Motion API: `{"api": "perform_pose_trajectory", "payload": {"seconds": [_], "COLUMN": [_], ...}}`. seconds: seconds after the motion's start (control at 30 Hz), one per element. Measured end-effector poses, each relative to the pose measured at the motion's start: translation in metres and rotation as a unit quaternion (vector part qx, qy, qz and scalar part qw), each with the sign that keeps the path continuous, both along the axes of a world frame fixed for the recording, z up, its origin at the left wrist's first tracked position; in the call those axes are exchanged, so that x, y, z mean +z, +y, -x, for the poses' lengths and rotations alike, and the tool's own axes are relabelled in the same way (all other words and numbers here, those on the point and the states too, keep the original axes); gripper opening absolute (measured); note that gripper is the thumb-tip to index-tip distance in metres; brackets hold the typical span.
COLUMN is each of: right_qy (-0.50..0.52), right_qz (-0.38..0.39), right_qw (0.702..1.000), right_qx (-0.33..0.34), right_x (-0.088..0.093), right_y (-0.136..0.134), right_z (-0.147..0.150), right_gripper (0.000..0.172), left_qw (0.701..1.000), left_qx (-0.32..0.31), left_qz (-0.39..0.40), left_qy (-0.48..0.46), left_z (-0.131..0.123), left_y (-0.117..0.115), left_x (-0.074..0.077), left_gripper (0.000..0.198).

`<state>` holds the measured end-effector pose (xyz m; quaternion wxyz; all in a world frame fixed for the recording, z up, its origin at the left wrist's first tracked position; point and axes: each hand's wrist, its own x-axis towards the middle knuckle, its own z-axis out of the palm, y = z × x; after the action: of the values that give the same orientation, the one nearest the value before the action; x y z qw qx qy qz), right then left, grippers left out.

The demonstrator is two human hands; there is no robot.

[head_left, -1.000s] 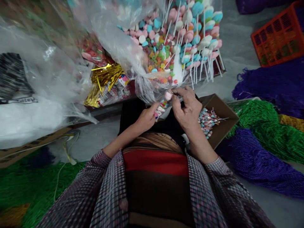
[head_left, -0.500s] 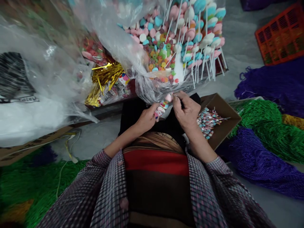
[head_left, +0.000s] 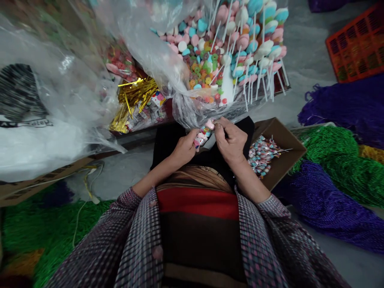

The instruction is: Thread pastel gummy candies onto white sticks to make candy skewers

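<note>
Your left hand (head_left: 184, 149) is grasping a wrapped candy (head_left: 202, 137) by its near end while your right hand (head_left: 233, 141) is pinching near its tip, seemingly working that end and probably needing a steady hold next. Slanting between them, the candy is showing mostly pink and white pieces; a plastic bag (head_left: 186, 105) is lying beyond.

Dim, cool light lies greyish over everything. The clear plastic (head_left: 66, 62) at upper left catches a pale glare, and the gold strips (head_left: 141, 93) glint. The black trousers (head_left: 166, 142) lose nearly all detail — wide-angle stretch lengthens the sleeves (head_left: 99, 240), while green strands (head_left: 22, 232) at lower left smear softly.
</note>
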<state>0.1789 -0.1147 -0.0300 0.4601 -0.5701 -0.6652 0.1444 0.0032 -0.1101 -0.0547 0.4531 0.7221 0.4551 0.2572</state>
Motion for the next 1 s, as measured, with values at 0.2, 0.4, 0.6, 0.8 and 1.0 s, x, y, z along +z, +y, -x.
{"api": "perform_pose_trajectory", "payload": {"seconds": [0.2,0.4,0.6,0.8,1.0], "right_qy": [0.105,0.128,0.125,0.218,0.322], "right_qz": [0.009,0.001,-0.003,0.082,0.226], "right_qw": [0.994,0.991,0.992,0.971,0.907], "right_qx": [-0.01,0.032,0.03,0.059,0.15], "right_x": [0.028,0.034,0.038,0.037,0.034], "right_y": [0.006,0.023,0.03,0.009,-0.012], "right_z": [-0.011,-0.027,-0.029,0.0,0.037], "right_gripper": [0.031,0.038,0.037,0.029,0.036], "left_qw": [0.991,0.973,0.988,0.974,0.979], "left_qx": [-0.017,0.007,0.06,0.148,0.133], "left_qz": [-0.132,-0.223,-0.107,-0.085,-0.059], "left_qy": [0.0,-0.05,-0.096,-0.148,-0.14], "left_z": [0.007,0.008,0.008,-0.007,-0.022], "left_y": [0.015,0.023,0.02,0.044,0.052], "left_x": [0.024,0.019,0.012,0.026,0.035], "left_gripper": [0.046,0.044,0.045,0.045,0.05]}}
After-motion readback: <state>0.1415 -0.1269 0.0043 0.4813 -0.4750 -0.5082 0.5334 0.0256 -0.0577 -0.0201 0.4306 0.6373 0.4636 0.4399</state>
